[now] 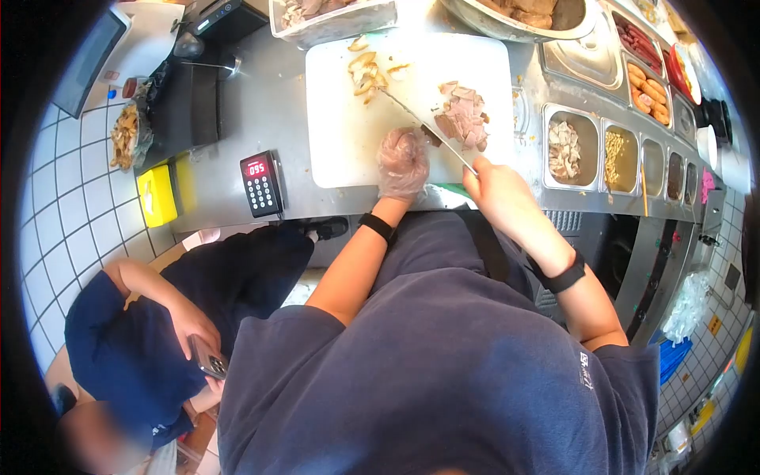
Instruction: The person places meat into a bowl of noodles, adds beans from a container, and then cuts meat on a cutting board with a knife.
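My right hand (500,194) grips a long knife (431,131), whose blade slants up and left over a white cutting board (332,150). My left hand (402,164), in a clear plastic glove, is curled closed on the board, left of the blade. Whatever it may hold is hidden. A small dark brown piece of meat (431,136) lies at the blade beside the left fingers. Right of the knife is a pile of sliced meat (464,117). Paler golden-brown slices (365,73) lie near the blade's tip at the upper left.
Metal containers of meat (332,26) stand behind the board. Right are trays of shredded food (564,150), peanuts (614,157) and sausages (647,93). A keypad timer (262,184) and yellow box (157,195) sit left. A seated person (150,332) at lower left holds a phone.
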`<state>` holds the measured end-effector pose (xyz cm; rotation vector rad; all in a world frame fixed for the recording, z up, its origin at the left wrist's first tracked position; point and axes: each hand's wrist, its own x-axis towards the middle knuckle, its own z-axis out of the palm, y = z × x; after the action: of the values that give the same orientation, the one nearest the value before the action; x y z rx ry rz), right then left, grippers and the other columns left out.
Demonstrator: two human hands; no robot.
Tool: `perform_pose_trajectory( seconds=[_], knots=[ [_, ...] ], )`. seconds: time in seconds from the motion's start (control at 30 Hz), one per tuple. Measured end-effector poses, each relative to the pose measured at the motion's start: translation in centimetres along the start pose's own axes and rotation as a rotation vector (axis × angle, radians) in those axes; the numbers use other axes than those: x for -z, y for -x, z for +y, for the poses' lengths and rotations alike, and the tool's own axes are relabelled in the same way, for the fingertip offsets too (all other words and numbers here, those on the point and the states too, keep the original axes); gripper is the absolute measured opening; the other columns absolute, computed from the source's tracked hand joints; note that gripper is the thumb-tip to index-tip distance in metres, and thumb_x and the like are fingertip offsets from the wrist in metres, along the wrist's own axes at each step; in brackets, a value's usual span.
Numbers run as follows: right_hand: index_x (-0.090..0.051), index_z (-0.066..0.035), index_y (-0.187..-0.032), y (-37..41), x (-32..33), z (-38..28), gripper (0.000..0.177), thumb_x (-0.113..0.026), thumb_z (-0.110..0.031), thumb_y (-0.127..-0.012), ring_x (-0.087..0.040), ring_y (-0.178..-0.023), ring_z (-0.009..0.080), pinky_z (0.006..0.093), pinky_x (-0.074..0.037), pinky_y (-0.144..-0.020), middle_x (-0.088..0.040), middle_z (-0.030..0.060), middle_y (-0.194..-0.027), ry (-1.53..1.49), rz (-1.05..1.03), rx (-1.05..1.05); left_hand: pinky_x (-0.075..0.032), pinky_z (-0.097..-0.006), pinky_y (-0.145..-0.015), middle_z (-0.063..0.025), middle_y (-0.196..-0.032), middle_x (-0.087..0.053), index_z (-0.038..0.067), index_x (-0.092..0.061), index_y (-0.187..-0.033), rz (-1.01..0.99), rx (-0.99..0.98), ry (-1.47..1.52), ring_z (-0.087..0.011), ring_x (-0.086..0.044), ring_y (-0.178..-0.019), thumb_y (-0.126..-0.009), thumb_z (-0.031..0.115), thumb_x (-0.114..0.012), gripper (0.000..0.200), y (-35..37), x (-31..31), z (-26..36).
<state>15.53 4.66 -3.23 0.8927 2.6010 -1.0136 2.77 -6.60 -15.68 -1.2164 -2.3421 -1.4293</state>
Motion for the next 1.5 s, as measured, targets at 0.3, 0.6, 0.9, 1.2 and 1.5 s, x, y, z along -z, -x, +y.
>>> perform_pose_trajectory(
  seconds=[0.3, 0.6, 0.9, 1.2, 1.5],
  knots=[
    [-0.056, 0.002, -0.087, -2.8, -0.7, 1.6, 0.029, -0.050, -0.026, -0.092, -0.060, -0.072, 0.0437, 0.0484, -0.046, -0.064, -0.059, 0.0271, -0.070, -0.100, 0.096, 0.069, -0.048, -0.0422, -0.064, -0.0148, -0.088, -0.061, 0.003, -0.054, -0.081, -0.025, -0.025, -0.006, -0.0358, -0.059, -0.074, -0.073, -0.003, -0.061, 0.012, -0.2, 0.1, -0.1],
    [-0.056, 0.001, -0.085, 0.7, 0.4, -0.1, 0.027, -0.052, -0.025, -0.090, -0.061, -0.070, 0.0439, 0.0504, -0.048, -0.065, -0.060, 0.0263, -0.068, -0.007, 0.020, -0.003, -0.048, -0.0422, -0.063, -0.0143, -0.088, -0.059, 0.004, -0.053, -0.085, 0.002, -0.040, -0.034, -0.0350, -0.059, -0.075, -0.072, -0.001, -0.062, 0.017, 0.1, -0.1, -0.2],
    [-0.055, 0.002, -0.083, 1.0, 0.0, -1.0, 0.025, -0.053, -0.022, -0.089, -0.062, -0.068, 0.0430, 0.0505, -0.049, -0.063, -0.060, 0.0262, -0.067, 0.074, 0.021, -0.015, -0.049, -0.0424, -0.064, -0.0142, -0.084, -0.060, 0.005, -0.052, -0.081, 0.044, -0.018, 0.004, -0.0349, -0.059, -0.072, -0.073, 0.000, -0.063, 0.015, -0.1, -0.2, -0.2],
    [-0.055, 0.002, -0.088, -3.7, -2.6, 1.4, 0.028, -0.050, -0.026, -0.092, -0.059, -0.073, 0.0458, 0.0510, -0.046, -0.065, -0.059, 0.0272, -0.070, -0.038, 0.092, 0.065, -0.050, -0.0409, -0.064, -0.0136, -0.082, -0.061, 0.004, -0.054, -0.079, -0.008, 0.022, 0.026, -0.0341, -0.060, -0.072, -0.073, -0.001, -0.063, 0.013, 0.0, 0.0, -0.3],
    [-0.057, 0.002, -0.084, 0.3, 1.6, -0.4, 0.030, -0.050, -0.026, -0.091, -0.061, -0.073, 0.0436, 0.0495, -0.048, -0.067, -0.060, 0.0274, -0.073, -0.019, -0.046, -0.030, -0.049, -0.0404, -0.064, -0.0144, -0.085, -0.060, 0.005, -0.056, -0.081, 0.031, 0.029, 0.053, -0.0344, -0.060, -0.073, -0.073, -0.001, -0.063, 0.012, 0.2, -0.6, -0.4]
  ],
)
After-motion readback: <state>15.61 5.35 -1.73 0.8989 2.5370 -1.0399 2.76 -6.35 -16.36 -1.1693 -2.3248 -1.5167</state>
